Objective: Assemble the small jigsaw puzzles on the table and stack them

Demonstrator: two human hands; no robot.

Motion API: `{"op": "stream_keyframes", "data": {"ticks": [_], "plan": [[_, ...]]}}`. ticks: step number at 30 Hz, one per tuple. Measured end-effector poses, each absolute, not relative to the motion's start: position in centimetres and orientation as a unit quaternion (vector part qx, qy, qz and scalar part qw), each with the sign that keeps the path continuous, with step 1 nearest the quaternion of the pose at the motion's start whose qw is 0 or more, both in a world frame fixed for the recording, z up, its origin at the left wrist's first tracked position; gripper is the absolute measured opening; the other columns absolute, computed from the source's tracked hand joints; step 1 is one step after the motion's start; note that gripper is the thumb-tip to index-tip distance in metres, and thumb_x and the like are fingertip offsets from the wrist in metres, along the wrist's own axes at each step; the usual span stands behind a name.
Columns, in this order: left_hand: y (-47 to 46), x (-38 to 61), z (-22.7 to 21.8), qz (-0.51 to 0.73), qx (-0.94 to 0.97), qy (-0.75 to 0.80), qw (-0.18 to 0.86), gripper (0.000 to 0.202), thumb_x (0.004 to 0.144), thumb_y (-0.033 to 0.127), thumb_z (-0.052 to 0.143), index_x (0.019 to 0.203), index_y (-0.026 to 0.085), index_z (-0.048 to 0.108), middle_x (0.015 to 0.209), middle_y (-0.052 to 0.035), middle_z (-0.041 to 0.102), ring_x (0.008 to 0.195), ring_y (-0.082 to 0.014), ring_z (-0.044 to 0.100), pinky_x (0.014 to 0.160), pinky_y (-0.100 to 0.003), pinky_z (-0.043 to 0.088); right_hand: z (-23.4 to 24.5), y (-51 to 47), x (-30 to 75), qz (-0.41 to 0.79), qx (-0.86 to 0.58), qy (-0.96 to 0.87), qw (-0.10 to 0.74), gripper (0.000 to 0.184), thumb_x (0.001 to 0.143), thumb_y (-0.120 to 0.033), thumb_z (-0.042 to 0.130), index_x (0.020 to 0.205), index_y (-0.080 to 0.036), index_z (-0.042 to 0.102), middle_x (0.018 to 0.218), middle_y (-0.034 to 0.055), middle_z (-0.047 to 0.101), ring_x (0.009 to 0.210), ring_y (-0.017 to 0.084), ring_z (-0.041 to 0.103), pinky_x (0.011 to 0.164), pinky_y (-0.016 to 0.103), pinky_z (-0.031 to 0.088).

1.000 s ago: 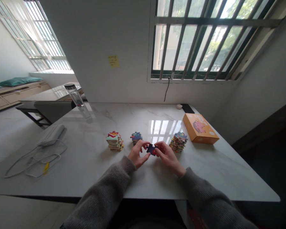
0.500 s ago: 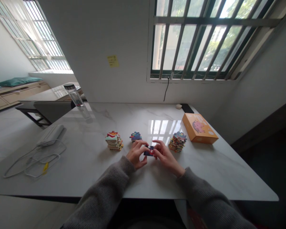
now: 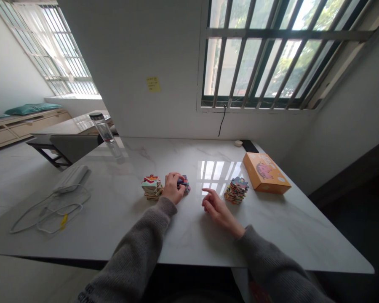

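Observation:
My left hand (image 3: 173,187) grips a dark blue puzzle piece (image 3: 180,181) at the middle stack of puzzle pieces (image 3: 187,188), which it partly covers. Just left of that hand stands a taller stack of puzzle pieces (image 3: 152,188), with a red and cream piece on top. My right hand (image 3: 215,207) hovers low over the table with its index finger stretched out and nothing in its fingers. To its right is another tall stack of puzzle pieces (image 3: 236,191), topped by a blue-grey piece.
An orange box (image 3: 266,173) lies at the right, near a black phone-like slab (image 3: 249,146) and a small white object (image 3: 238,143). At the left are a white device (image 3: 71,179) with a looped cable and a clear bottle (image 3: 102,128). The white table (image 3: 189,248) has a near edge before me.
My left hand has carried the dark puzzle piece from between both hands forward and left to the middle stack. My right hand has let go of it and stays nearly in place.

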State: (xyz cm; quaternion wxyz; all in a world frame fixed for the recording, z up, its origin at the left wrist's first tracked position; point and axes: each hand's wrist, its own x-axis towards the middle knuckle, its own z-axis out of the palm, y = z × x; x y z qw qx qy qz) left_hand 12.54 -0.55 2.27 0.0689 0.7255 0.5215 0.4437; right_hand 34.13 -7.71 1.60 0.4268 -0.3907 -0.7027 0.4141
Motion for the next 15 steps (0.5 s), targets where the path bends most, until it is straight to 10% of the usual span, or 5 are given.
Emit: {"op": "stream_keyframes", "data": {"ticks": [15], "plan": [[2.7,12.0,-2.0,0.508,0.59,0.562,0.28,0.035,0.089,0.022,0.048,0.124,0.022,0.045,0.123,-0.0132,0.054,0.124,-0.0279,0.056,0.107,-0.055,0.043,1.0,-6.4,33.5,0.351,-0.433,-0.711,0.429,0.032,0.096,-0.03,0.046,0.127,-0.024,0.051,0.095,0.0032,0.061,0.081,0.017,0.057,0.077,0.033,0.05]]}}
